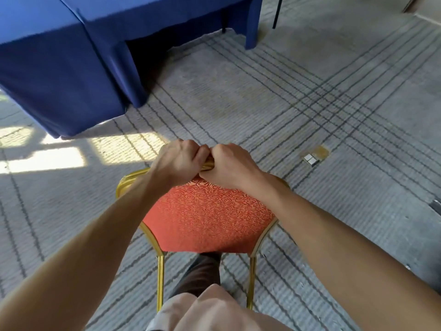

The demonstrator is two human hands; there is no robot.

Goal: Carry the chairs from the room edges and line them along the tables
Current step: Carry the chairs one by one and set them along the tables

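A chair [207, 216] with an orange patterned backrest and a gold metal frame is in front of me, low in the centre of the view. My left hand [179, 161] and my right hand [230, 164] grip the top rail of its backrest side by side, knuckles touching. The seat is hidden behind the backrest. A table [59, 63] draped in a blue cloth to the floor stands ahead at the upper left, about a chair's length beyond my hands.
Grey carpet with dark crossing stripes covers the floor. A metal floor socket [315, 156] sits in the carpet to the right of the chair. A thin black leg [278, 11] stands at the top right. Sunlight patches lie at the left. My leg and shoe [202, 271] show behind the chair.
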